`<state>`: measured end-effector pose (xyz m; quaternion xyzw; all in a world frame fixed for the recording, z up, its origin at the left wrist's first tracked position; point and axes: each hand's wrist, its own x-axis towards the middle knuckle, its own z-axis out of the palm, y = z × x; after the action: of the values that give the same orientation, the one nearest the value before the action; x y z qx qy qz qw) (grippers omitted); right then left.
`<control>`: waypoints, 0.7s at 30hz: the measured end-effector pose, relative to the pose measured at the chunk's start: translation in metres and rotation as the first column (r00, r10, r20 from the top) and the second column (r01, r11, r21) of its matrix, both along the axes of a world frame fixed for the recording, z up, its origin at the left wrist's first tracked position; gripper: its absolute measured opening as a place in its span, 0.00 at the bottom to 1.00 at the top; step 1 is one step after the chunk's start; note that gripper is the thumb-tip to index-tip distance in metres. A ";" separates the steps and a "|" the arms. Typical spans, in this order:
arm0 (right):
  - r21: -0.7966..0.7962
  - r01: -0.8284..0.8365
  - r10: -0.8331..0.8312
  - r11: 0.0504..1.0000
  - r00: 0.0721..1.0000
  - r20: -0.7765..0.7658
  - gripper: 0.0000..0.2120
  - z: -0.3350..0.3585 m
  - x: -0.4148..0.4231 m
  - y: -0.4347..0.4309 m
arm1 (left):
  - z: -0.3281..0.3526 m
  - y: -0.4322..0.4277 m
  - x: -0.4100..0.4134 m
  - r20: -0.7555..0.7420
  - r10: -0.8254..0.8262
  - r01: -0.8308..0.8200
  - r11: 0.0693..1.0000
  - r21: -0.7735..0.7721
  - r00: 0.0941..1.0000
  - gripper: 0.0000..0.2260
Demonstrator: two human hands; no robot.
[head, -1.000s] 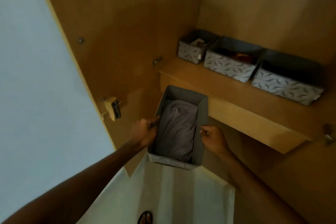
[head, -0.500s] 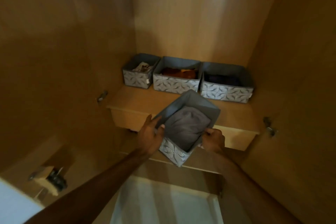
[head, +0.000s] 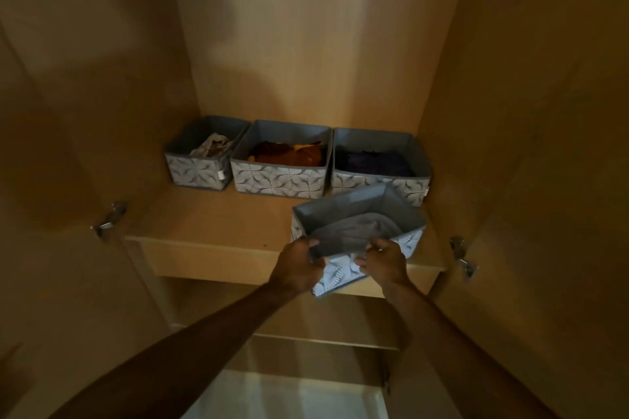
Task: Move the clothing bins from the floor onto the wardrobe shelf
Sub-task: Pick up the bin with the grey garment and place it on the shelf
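1. The left hand point(head: 296, 265) grips the near-left part of the rim of the held bin point(head: 360, 214), fingers curled over the edge and clenched on the fabric wall.
2. The right hand point(head: 384, 261) grips the same near rim further right, fingers likewise folded over the edge.
3. The held bin is grey with a pale leaf pattern on its outer walls. It is tilted, its near corner hanging past the front edge of the wardrobe shelf point(head: 218, 218) and its far end over the right part of the shelf (whether the base touches the board cannot be told).
4. A folded grey garment point(head: 354, 231) lies inside the held bin.
5. Three matching bins stand in a row against the back of the shelf:
   - the left bin point(head: 197, 173) holds pale cloth;
   - the middle bin point(head: 279, 180) holds brown and orange cloth;
   - the right bin point(head: 350, 180) holds dark purple cloth.
6. The far end of the held bin lies just in front of the right bin.
7. Metal hinges point(head: 110, 218) are fitted to the wardrobe side panels at shelf level, one on each side.
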<state>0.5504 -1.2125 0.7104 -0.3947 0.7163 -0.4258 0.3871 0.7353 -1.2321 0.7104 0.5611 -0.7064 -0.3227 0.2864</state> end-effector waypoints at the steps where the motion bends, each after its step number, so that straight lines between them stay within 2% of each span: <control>1: -0.010 -0.014 0.014 1.000 0.999 -0.030 0.12 0.008 0.000 0.001 | 0.000 -0.006 -0.001 0.016 0.010 -0.009 1.000 -0.029 1.000 0.17; 4: -0.015 -0.099 0.092 0.995 0.965 -0.246 0.18 0.021 -0.021 -0.003 | 0.003 -0.026 -0.008 0.062 0.024 -0.020 0.997 -0.070 0.998 0.16; 6: 0.046 -0.142 0.148 0.989 0.891 -0.428 0.24 0.025 -0.039 -0.005 | 0.000 -0.038 -0.010 0.072 0.022 -0.015 0.996 -0.090 0.997 0.17; 8: 0.109 -0.174 0.205 0.979 0.827 -0.524 0.30 0.023 -0.054 -0.005 | -0.003 -0.046 -0.013 0.057 0.011 -0.006 0.996 -0.086 0.998 0.17; 11: 0.147 -0.164 0.219 0.976 0.792 -0.571 0.33 0.015 -0.069 -0.002 | -0.005 -0.051 -0.021 -0.005 -0.008 0.008 0.997 -0.074 1.000 0.17; 14: 0.154 -0.116 0.189 0.981 0.745 -0.640 0.31 0.016 -0.078 0.002 | -0.004 -0.054 -0.033 -0.077 -0.001 -0.004 0.998 -0.064 0.997 0.16; 18: 0.108 -0.069 0.124 0.992 0.717 -0.686 0.32 0.009 -0.092 0.002 | -0.005 -0.063 -0.050 -0.199 0.087 -0.092 0.996 -0.014 0.976 0.17; 21: 0.119 -0.034 0.106 0.992 0.730 -0.675 0.36 -0.001 -0.101 -0.001 | -0.006 -0.066 -0.062 -0.199 0.146 -0.156 0.987 -0.038 0.969 0.16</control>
<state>0.4499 -1.2133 0.7096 -0.5301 0.8128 -0.2014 0.1335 0.6734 -1.2980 0.7040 0.5710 -0.6383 -0.3348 0.3931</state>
